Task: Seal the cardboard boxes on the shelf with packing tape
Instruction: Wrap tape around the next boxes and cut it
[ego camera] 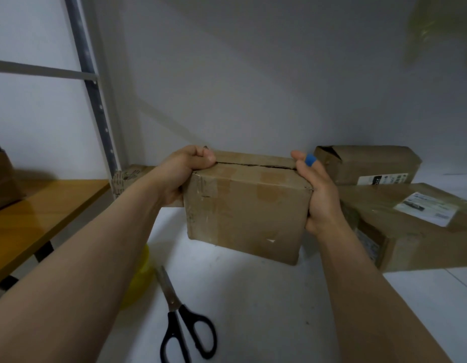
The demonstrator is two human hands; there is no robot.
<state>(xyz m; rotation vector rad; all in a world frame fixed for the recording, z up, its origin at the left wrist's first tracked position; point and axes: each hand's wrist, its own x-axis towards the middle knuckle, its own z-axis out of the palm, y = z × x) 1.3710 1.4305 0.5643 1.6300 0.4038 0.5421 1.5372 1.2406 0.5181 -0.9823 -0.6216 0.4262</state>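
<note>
shelf (253,305): white deck across the lower frame, carrying everything below.
upright (95,100): perforated metal post, upper left.
table (44,205): wood top, left edge, apart from the deck.
box (243,213): centre frame, clamped between both hands. Whether its base sat on the deck or just above it could not be told.
labelled box (415,231): lower right, just beside the right hand.
rear box (368,163): right of centre, behind the labelled one, end flap torn.
small box (126,176): behind the left wrist, mostly hidden.
left hand (185,171): wrapped round the left end, fingers curled behind, thumb bent over the top edge at the seam.
right hand (320,197): palm flat on the right end, thumb and fingers near straight, pressing inward; blue band (310,160) on one finger.
scissors (181,320): black handles, lower centre, untouched.
tape roll (142,276): yellow, lower left, part hidden by the forearm.
seam (253,165): dark gap along the top, no tape over it.
handling: worn, creased board, likely soft at the flaps and stiffer at the corners. Probably light, given the end-only hold. Best gripped on the end faces, keeping the top clear for tape.
</note>
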